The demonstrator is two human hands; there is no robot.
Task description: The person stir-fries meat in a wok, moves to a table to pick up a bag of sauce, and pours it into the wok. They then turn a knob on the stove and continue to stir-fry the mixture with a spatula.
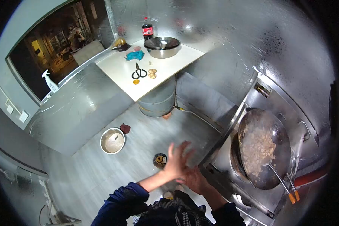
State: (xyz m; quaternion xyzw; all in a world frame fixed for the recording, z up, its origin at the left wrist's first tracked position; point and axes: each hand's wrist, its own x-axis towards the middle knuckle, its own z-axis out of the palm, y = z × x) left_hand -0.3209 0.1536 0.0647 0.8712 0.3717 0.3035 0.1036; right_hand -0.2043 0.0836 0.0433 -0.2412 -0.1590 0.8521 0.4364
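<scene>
My left hand [175,164] is raised in front of my body with its fingers spread and slightly blurred, holding nothing visible. Just below and to its right, my right hand [195,181] meets it near the palm; its fingers are partly hidden and smeared. On the stove to the right, a large wok [282,150] holds steaming chopped pieces of food [258,148]. Two metal utensils with orange-tipped handles [291,198] lean on the wok's near rim, one with its head in the food. A dark bottle [160,161] stands on the floor beside my left hand.
A white tabletop [139,90] bears black-handled scissors [138,72], ginger [152,73], a blue cloth-like bundle [135,55], a steel bowl [162,52] and a cola bottle [147,29]. A metal pot [112,150] sits on the floor. A spray bottle [50,81] stands on the window ledge.
</scene>
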